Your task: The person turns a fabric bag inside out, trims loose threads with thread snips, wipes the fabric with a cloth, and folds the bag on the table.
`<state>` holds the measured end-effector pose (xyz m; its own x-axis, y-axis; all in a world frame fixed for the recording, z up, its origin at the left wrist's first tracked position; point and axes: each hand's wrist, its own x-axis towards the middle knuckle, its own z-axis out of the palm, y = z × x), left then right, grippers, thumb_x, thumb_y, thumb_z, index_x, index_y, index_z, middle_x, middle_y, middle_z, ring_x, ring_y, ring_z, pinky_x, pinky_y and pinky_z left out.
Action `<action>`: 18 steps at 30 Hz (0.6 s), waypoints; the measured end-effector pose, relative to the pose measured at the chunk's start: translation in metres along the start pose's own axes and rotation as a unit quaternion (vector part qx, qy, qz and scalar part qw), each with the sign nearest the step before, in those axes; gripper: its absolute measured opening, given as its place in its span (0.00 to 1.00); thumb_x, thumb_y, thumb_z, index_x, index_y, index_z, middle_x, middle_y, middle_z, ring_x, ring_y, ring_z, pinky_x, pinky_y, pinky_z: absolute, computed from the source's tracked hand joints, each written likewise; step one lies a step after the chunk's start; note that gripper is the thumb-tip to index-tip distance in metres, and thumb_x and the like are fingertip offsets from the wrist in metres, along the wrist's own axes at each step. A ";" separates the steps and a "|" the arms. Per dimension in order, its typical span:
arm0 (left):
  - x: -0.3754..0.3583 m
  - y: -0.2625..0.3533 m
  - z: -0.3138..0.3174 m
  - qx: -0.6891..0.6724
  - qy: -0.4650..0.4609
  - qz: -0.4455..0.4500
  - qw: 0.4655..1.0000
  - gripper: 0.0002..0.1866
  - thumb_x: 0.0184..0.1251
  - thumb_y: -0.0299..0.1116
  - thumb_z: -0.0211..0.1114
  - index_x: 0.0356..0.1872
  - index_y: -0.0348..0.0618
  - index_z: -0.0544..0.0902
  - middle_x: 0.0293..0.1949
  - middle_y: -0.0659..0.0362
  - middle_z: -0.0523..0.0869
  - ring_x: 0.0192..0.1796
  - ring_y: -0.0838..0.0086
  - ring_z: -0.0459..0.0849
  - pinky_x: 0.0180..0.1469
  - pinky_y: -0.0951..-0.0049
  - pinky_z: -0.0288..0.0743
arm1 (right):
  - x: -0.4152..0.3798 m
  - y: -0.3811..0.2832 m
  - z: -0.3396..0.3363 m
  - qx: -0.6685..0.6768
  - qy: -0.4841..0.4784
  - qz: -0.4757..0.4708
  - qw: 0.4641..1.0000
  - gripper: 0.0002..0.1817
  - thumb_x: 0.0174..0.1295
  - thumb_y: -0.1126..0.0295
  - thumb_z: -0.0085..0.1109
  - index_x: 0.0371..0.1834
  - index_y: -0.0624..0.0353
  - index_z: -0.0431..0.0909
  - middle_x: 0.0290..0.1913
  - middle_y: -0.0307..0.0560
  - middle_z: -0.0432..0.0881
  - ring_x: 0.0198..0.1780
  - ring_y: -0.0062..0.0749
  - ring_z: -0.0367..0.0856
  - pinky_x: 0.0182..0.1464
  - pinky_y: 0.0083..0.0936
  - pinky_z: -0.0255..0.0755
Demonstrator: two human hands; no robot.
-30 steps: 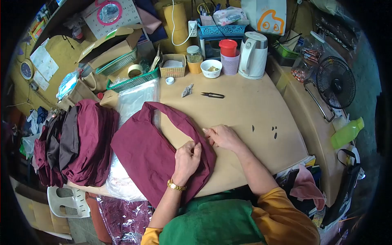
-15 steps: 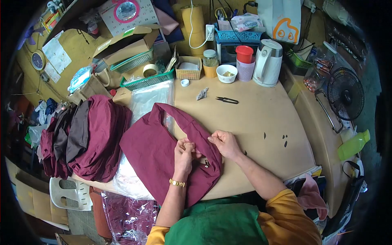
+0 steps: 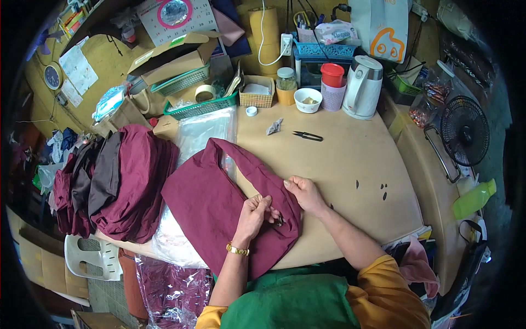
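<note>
A maroon cloth bag (image 3: 208,189) with a wide looped strap lies on the table in front of me. My left hand (image 3: 254,217) is closed at the bag's opening, with thumb and forefinger pinched together over its inner edge. A small dark metal piece (image 3: 280,221) shows just beside those fingers. My right hand (image 3: 307,194) is closed in a pinch at the outer edge of the strap. Whether a thin thread runs between the fingertips, I cannot make out. Black thread snips (image 3: 308,136) lie beyond the bag, near a small grey scrap (image 3: 274,126).
On the left, maroon bags (image 3: 134,181) are heaped beside clear plastic sleeves (image 3: 205,131). A green basket (image 3: 203,108), a white bowl (image 3: 308,101) and an electric kettle (image 3: 363,88) stand along the back. A black fan (image 3: 464,130) is at right.
My left hand has moved slightly right and down, toward the small metal piece. My right hand stays pinched at the strap's edge. The view has shifted a little.
</note>
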<state>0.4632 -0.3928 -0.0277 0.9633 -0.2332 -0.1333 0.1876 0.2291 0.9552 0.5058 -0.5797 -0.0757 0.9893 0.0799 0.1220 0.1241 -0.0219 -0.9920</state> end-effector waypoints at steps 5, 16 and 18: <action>-0.002 0.001 -0.004 0.060 -0.102 -0.048 0.992 0.08 0.75 0.29 0.53 0.35 0.38 0.77 0.27 0.53 0.88 0.27 0.74 0.86 0.29 0.77 0.80 | -0.006 -0.045 -0.001 0.198 -0.082 0.164 0.963 0.16 0.74 0.62 0.58 0.33 0.63 0.77 0.31 0.34 0.79 0.32 0.14 0.73 0.35 0.18 0.71; 0.007 0.023 0.000 0.315 0.111 0.115 0.935 0.28 0.75 0.44 0.62 0.17 0.33 0.71 0.13 0.55 0.67 0.19 0.75 0.68 0.25 0.63 0.65 | -0.009 -0.026 0.004 0.093 -0.104 0.040 0.989 0.16 0.74 0.61 0.58 0.30 0.59 0.75 0.27 0.28 0.71 0.28 0.10 0.64 0.28 0.16 0.61; 0.007 0.020 0.000 0.253 0.080 0.119 0.957 0.26 0.76 0.40 0.62 0.19 0.33 0.70 0.14 0.55 0.63 0.19 0.77 0.64 0.24 0.65 0.62 | 0.002 -0.012 0.005 0.107 -0.083 0.068 0.988 0.17 0.74 0.61 0.59 0.27 0.57 0.74 0.26 0.27 0.68 0.28 0.10 0.61 0.28 0.18 0.59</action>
<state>0.4734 -0.3904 -0.0099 0.9919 -0.0740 0.1033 -0.1181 -0.2381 0.9640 0.5055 -0.5740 -0.0638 0.9672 0.2540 -0.0024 -0.0462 0.1665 -0.9850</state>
